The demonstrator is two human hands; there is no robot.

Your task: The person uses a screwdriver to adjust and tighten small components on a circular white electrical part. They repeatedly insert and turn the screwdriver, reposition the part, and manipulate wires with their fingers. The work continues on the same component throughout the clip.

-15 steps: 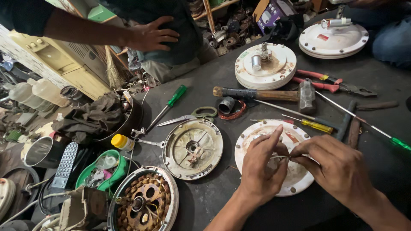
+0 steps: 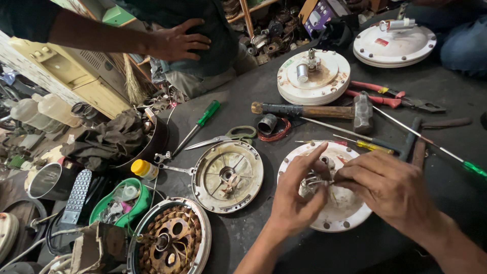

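Both hands over the white cover (image 2: 339,215) at the near right of the dark bench (image 2: 446,101). Left hand (image 2: 297,195) pinches a small metal part (image 2: 312,180) at the cover's hub, fingers curled round it. Right hand (image 2: 390,185) is closed on something thin that meets the same part – can't tell what, its fingers hide it.

Progress, as I judge it: teardown is well along. The unit is already split – open housing (image 2: 228,175) sits just left of the cover, inside up, ribbed and grimy; the stator (image 2: 170,243) lies near the front edge, copper windings exposed. What's left looks like the hub work itself; the small part is not free of the cover yet.

Materials:
- cover: painted metal disc, screw holes round the rim, scuffed
- housing: bare cast metal, round, stained
- hammer (image 2: 309,110): steel head, worn wooden shaft, lying flat behind the cover
- green screwdriver (image 2: 200,124) and scissors (image 2: 225,138) beside the housing, untouched
- red pliers (image 2: 390,96) further back

Another person's hand (image 2: 177,40) rests on their hip across the bench, well apart.
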